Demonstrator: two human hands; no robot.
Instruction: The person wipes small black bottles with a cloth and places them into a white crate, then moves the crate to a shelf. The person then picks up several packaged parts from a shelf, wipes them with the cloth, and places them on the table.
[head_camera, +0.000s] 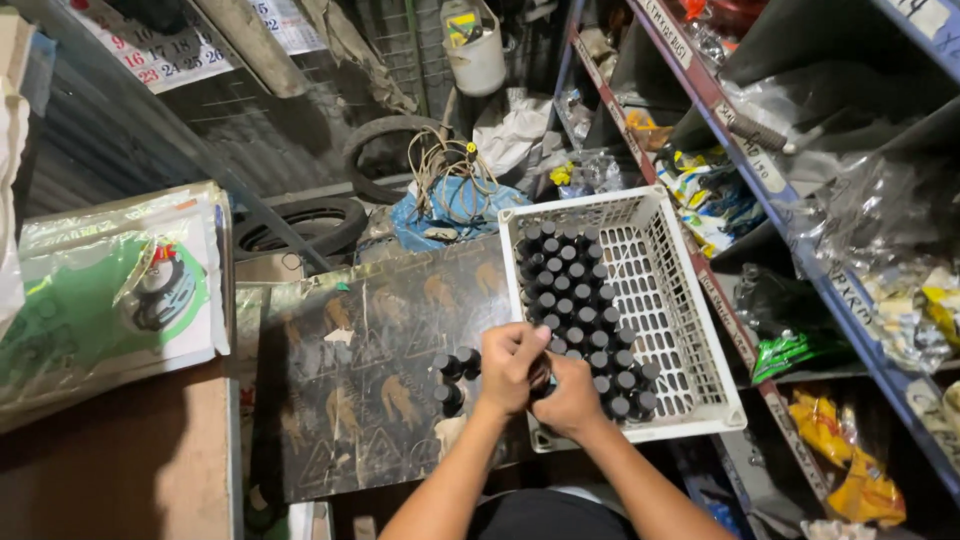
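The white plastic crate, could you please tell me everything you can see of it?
The white plastic crate is rectangular, with lattice walls and floor. It rests level beside the blue shelving. Small black-capped bottles stand in rows along its left side; the right side is bare. Both hands, left and right, work at its near left corner.

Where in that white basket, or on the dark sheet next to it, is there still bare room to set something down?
In the white basket, the right half is bare, between the rows of black-capped bottles and the right wall. The dark patterned sheet is mostly bare, left of the loose bottles. It is crowded where the left hand and right hand meet at the basket's near corner.
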